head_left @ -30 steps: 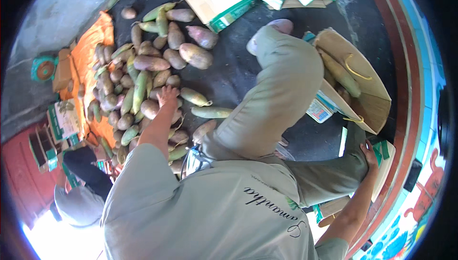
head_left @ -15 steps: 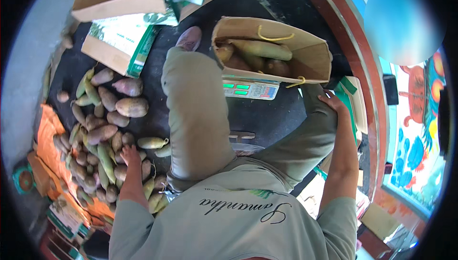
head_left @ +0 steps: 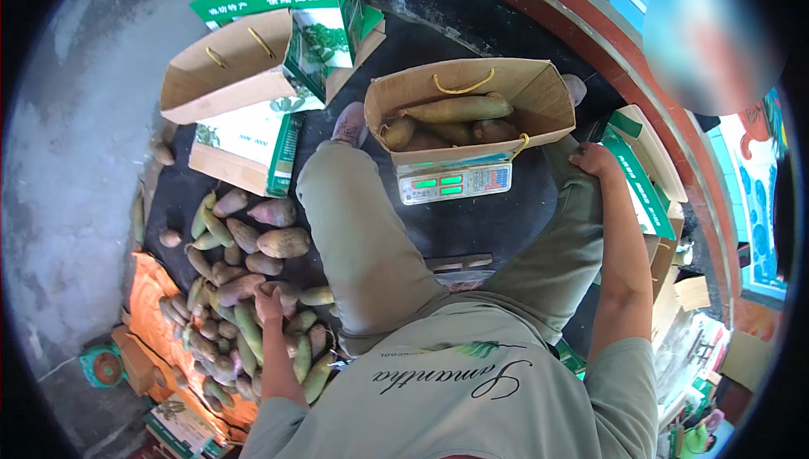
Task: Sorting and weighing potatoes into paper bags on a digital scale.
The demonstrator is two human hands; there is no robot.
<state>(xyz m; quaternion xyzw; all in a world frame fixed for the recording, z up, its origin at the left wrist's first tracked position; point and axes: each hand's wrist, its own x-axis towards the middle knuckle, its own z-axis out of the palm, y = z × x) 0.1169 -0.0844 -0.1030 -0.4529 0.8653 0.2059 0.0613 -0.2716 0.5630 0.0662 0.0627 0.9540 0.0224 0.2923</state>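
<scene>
My left hand [head_left: 268, 301] reaches down into a heap of radishes on the left, fingers parted at the end of a reddish radish [head_left: 240, 289]; no radish is lifted in it. Long green radishes [head_left: 248, 324] and rounder brown-purple ones [head_left: 284, 242] lie around it. My right hand [head_left: 595, 161] rests on my right knee, holding nothing, its fingers loosely bent. Between my feet, an open cardboard gift bag [head_left: 472, 141] with yellow cord handles holds several large radishes [head_left: 459, 109]. It stands on a digital scale [head_left: 455, 183] with lit green displays.
Open cardboard bags [head_left: 223, 80] and a white-green carton [head_left: 244, 154] stand at the far left. More green cartons [head_left: 640, 181] are at my right, near the curved reddish edge [head_left: 666, 122]. An orange sheet [head_left: 156, 290] lies under part of the heap.
My view has shifted, so the scene sits lower and farther right. My left hand has moved slightly farther and leftward over the heap. My right hand stays on the knee.
</scene>
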